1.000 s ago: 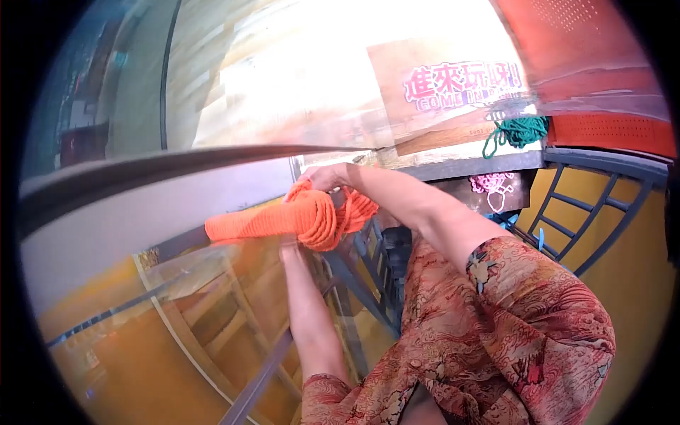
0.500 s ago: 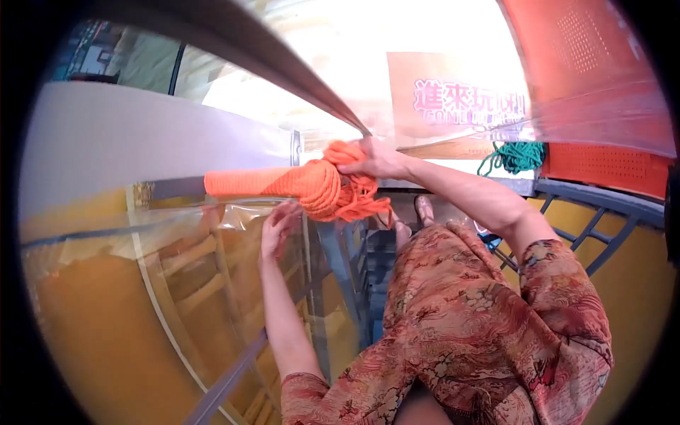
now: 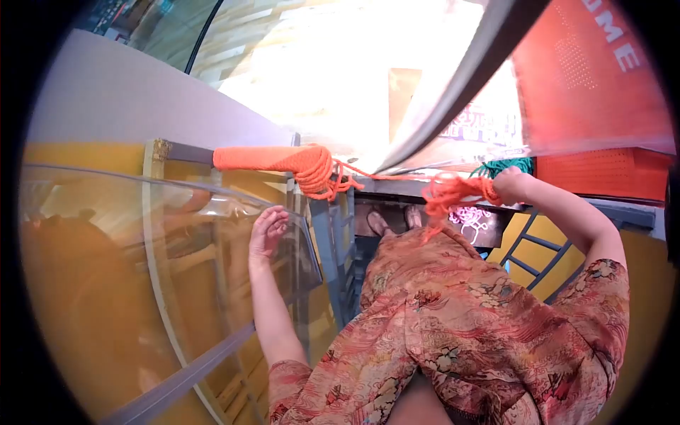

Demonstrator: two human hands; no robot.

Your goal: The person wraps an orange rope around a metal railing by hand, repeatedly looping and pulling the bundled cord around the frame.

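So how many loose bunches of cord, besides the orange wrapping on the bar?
3: an orange bunch in the right hand, a green bunch just behind it, and a pink bunch lower down. Others may be hidden.

Loose red-and-tan garment [image 3: 397, 333], flower and swirling-line print [image 3: 489, 290], short wide sleeves [image 3: 591, 301], bare forearms [image 3: 273, 312]
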